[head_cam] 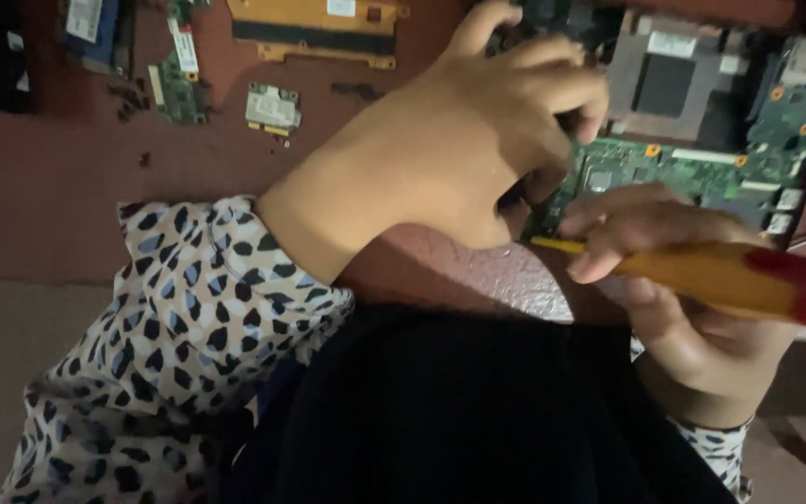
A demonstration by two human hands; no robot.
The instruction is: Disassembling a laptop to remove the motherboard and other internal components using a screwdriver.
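A green laptop circuit board [701,168] with a dark metal heat plate lies at the upper right on a reddish-brown table [39,187]. My left hand [459,140] rests on the board's left edge with its fingers curled down onto it. My right hand [692,308] grips a screwdriver [748,280] with a yellow and red handle. Its tip points left toward the board's lower left corner, just under my left hand. Both sleeves are pale with dark spots.
Loose parts lie across the table's far side: a small green card [272,107], a narrow green board [179,75], an orange bracket [314,28] and a few dark screws [132,98]. Dark cloth [478,420] fills the lower middle.
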